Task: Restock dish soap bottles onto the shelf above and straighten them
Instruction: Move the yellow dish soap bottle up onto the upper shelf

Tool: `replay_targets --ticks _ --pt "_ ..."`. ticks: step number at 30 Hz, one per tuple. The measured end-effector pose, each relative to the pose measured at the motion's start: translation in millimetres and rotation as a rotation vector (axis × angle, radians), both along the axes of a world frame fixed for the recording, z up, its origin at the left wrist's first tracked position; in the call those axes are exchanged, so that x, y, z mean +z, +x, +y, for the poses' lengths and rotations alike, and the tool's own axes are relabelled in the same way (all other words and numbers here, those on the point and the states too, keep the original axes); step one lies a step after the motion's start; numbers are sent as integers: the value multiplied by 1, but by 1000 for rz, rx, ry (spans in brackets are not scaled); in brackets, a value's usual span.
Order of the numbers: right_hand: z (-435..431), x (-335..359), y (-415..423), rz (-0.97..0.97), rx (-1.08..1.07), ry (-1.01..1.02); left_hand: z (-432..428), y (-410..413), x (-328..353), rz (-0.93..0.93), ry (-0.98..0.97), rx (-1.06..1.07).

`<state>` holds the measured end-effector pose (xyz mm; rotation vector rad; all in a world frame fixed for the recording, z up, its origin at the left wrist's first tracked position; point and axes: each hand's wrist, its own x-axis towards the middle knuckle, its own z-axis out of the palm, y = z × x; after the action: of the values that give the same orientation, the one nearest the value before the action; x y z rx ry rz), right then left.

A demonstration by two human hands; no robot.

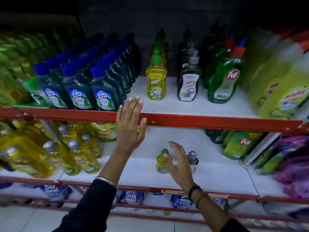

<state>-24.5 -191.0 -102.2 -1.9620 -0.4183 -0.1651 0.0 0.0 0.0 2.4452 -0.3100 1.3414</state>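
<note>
1. Nearest the camera: two forearms reaching in over the lower shelf's red rail (150, 187). Left arm in a dark sleeve with a bangle; right wrist carries a dark band.

2. Right hand (179, 162): open, fingers spread and slightly curled, holding nothing. It hovers just in front of a yellow bottle with green cap (161, 162) and a clear bottle with grey pump (193, 160), both upright on the lower shelf (130, 166). Whether a fingertip touches the green cap cannot be told (the overlap may be only line of sight).

3. Left hand (130, 124): open and flat, fingers extended, empty. It lies across the red front rail of the upper shelf (200, 120), fingertips over the shelf edge, beside the blue-capped Lizol bottles (103, 96).

4. Upper shelf (167, 104), further back: a yellow Super bottle (156, 81) heads a row that recedes into the dark; just beside it a grey-pump Super bottle (189, 82) heads another. Both face forward and stand upright. Green Pril bottles (224, 79) stand to their right.

5. Progress, as a judgement: both Super rows already hold stock and look straight (partly done). Two matching bottles remain below, so at least two lifts are left, then a final alignment. Bare white shelf in front of both rows gives room for them.
</note>
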Motion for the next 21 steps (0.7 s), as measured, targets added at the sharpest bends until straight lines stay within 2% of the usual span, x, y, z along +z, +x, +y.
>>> replay_targets --ticks 2,5,9,14,21 --pt "3 -13 5 96 -16 -10 3 4 -6 29 -2 43" --pt "8 -36 13 266 10 -136 6 13 -21 39 77 134" --pt "14 -62 30 342 41 -265 11 24 -31 3 158 258" --pt "13 -62 42 400 -43 -232 18 37 -41 -80 210 302" --pt "3 -41 36 345 1 -75 19 41 -43 -120 211 317"
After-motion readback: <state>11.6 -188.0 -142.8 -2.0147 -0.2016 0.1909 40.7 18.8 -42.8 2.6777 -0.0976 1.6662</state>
